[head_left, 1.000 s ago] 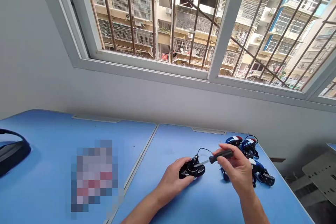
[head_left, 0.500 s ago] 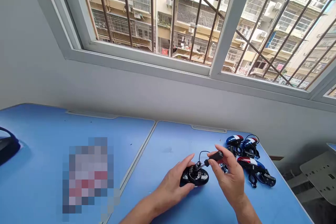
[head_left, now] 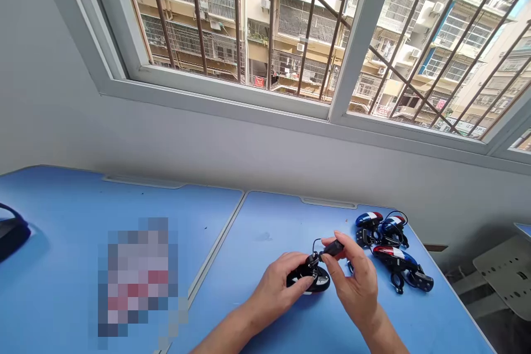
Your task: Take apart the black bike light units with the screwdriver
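Observation:
My left hand (head_left: 276, 289) grips a black plastic bicycle light housing (head_left: 309, 280) from the near side, holding it on the blue table (head_left: 265, 221). A thin black wire loops from its top. My right hand (head_left: 352, 282) pinches a black-handled screwdriver (head_left: 333, 249) between thumb and fingers. The screwdriver's shaft reaches into the top of the housing, and its tip is hidden. Just right of my right hand lies a glossy red, white and blue bicycle light (head_left: 394, 257) with a black clamp.
Behind that, two more similar lights (head_left: 380, 225) sit at the table's far right corner. A pixelated patch (head_left: 136, 276) covers something on the left table section, and a black object (head_left: 10, 235) lies at the far left. A seam divides the table. A barred window (head_left: 249, 38) is beyond.
My right hand has moved left and closer to the housing, bringing the screwdriver shaft down into it. The view has also shifted slightly.

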Demonstrator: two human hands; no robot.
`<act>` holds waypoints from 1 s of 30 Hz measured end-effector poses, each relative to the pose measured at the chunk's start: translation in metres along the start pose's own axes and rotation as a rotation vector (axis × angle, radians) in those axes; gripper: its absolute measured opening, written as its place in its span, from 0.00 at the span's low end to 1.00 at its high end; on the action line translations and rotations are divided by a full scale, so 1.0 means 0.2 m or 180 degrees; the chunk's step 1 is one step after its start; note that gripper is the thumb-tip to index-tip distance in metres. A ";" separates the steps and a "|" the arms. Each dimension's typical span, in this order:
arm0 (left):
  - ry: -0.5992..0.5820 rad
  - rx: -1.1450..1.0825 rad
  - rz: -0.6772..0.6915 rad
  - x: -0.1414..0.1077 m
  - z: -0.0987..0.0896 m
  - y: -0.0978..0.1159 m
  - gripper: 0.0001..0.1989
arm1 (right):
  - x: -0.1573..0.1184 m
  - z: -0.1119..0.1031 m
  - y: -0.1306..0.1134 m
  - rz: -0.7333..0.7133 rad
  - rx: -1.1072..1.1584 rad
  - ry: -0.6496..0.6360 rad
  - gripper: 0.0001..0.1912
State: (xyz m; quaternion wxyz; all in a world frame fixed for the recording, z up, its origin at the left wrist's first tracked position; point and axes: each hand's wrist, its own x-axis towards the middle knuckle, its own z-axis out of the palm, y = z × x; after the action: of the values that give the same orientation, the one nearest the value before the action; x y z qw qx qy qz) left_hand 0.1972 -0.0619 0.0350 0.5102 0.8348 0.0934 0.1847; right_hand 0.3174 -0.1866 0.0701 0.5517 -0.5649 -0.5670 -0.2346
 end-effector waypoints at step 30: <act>0.0083 -0.0043 -0.0236 -0.02 0.02 0.01 0.16 | 0.03 0.04 0.00 -0.0147 -0.0077 -0.0154 0.26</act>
State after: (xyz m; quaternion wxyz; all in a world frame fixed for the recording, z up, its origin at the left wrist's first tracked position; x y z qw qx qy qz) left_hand 0.1956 -0.0683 0.0347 0.5210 0.8248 0.1297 0.1772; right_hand 0.3162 -0.1779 0.0729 0.5254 -0.5638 -0.5902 -0.2404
